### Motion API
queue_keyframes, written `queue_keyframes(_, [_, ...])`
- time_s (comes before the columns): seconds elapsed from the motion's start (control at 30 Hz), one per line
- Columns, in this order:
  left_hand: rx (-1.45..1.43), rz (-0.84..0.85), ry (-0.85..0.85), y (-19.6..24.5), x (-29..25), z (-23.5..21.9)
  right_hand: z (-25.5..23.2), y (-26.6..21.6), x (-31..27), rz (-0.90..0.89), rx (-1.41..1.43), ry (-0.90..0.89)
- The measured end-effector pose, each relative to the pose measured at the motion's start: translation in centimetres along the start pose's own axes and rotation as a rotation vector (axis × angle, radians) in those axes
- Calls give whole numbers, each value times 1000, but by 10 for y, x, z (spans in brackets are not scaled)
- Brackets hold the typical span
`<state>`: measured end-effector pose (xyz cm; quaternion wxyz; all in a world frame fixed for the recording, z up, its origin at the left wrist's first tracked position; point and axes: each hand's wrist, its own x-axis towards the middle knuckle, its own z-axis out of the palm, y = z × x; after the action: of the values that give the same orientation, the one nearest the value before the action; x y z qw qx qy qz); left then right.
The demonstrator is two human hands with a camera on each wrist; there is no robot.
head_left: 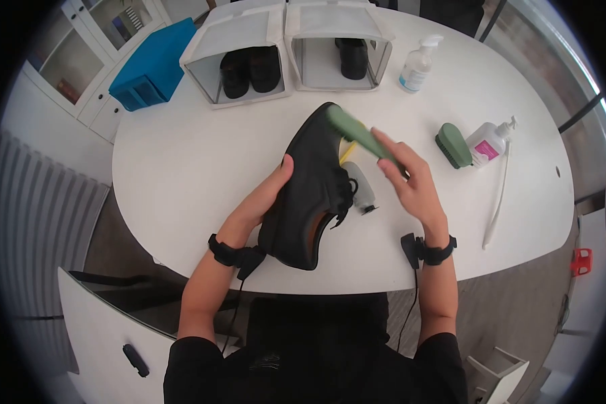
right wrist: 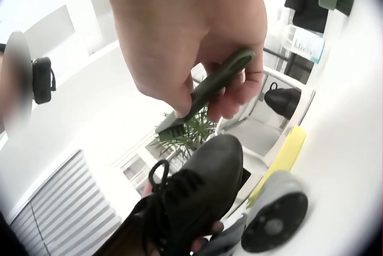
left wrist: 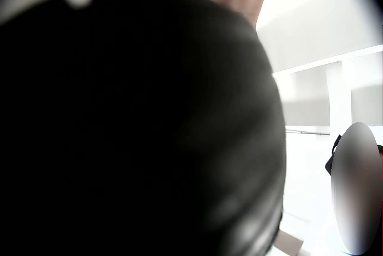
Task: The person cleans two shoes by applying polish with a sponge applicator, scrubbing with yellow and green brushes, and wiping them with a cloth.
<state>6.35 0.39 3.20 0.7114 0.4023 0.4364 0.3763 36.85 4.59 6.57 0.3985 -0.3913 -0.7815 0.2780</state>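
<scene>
A black lace-up shoe [head_left: 301,195] is tilted up on its side over the near part of the table, toe away from me. My left hand [head_left: 262,195] holds it from the left, thumb on its side; the other fingers are mostly hidden. Dark and blurred, the shoe [left wrist: 131,124] fills much of the left wrist view. My right hand [head_left: 414,183] grips the handle of a green brush [head_left: 350,128], whose head overlaps the toe in the head view. In the right wrist view, thumb and fingers pinch the brush [right wrist: 209,91], its bristles pointing toward the shoe [right wrist: 209,175].
A grey tube [head_left: 361,190] and a yellow strip [head_left: 348,152] lie beside the shoe. Rightward are another green brush [head_left: 456,143], a pump bottle [head_left: 489,141] and a thin white stick [head_left: 497,202]. Farther back stand a clear bottle [head_left: 417,67], two shoe boxes [head_left: 239,30] and a blue case [head_left: 153,66].
</scene>
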Motion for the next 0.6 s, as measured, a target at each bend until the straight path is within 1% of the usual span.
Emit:
queue_keyframes(0.03, [32,27,-4,-4,2,-1,4,-3,-2,5,9,-1])
queue_keyframes(0.07, [36,16,-1,-7,2,-2,8,-5,-5,-22,-41,-41])
queue_keyframes(0.1, [91,45,0,-6,1,-1,12,-7,-7,-49,-92,-77])
queue_keyframes(0.13, [145,78,1,-4,1,0,16,-9,-8,-44,-86,-74])
queue_keyframes(0.2, [156,88,6,-3,1,3,22,-12,-8,-50,-71,-117])
queue_keyframes(0.23, [167,102,9,-1,1,4,23,-11,-8,-46,-64,-111])
queue_keyframes(0.3, [139,70,0,2,0,6,25,-8,-9,-47,-40,-115])
queue_keyframes(0.37, [115,34,-17,4,-1,9,24,-4,-9,-23,-48,-65])
queue_keyframes(0.47, [119,35,-35,3,-4,12,18,2,-6,7,-90,33])
queue_keyframes(0.53, [144,66,-19,1,-5,12,12,7,-4,25,-119,88])
queue_keyframes(0.6, [164,62,-35,-2,-6,11,7,12,-1,61,-209,215])
